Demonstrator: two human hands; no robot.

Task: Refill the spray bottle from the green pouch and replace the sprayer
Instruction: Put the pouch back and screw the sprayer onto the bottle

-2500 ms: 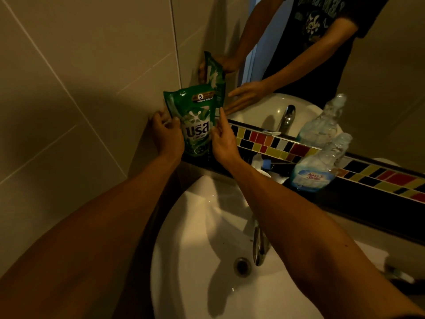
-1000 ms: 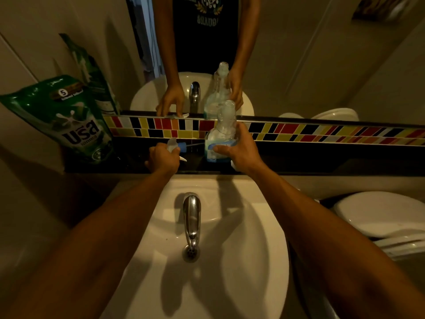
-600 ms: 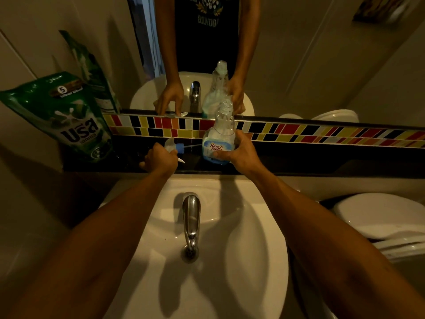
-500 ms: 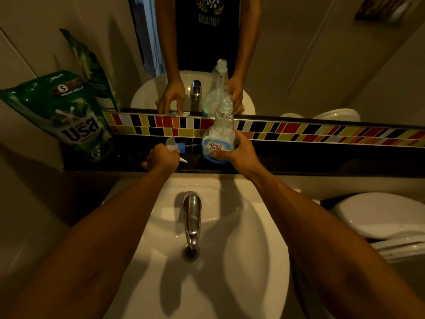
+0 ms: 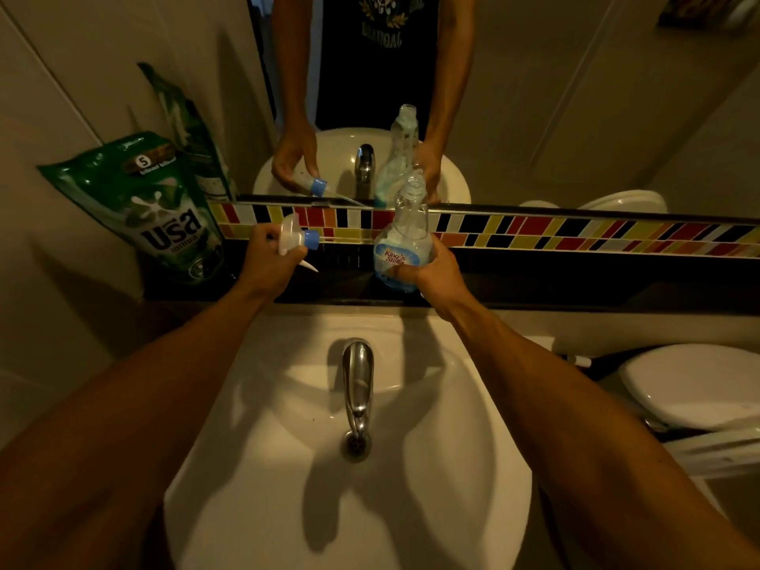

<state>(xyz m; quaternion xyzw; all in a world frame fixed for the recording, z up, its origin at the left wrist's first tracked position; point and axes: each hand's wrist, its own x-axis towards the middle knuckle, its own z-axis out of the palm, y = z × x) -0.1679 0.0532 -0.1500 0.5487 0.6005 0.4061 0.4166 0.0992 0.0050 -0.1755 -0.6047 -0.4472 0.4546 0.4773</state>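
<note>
L hand is closed round the sprayer, blue collar pointing right toward the bottle, dip tube poking out below the fingers; held above the dark ledge behind the basin, left of centre. R hand wraps the lower body of the spray bottle, upright, neck open, w/ its base at or just over the ledge's middle, can't tell which. Sprayer and bottle are apart, nothing threaded. Green pouch stands at the ledge's left end, leaning on the wall. Judging by that: pour looks done, bottle only partly full; left is seating the tube in the neck & screwing the collar down
</note>
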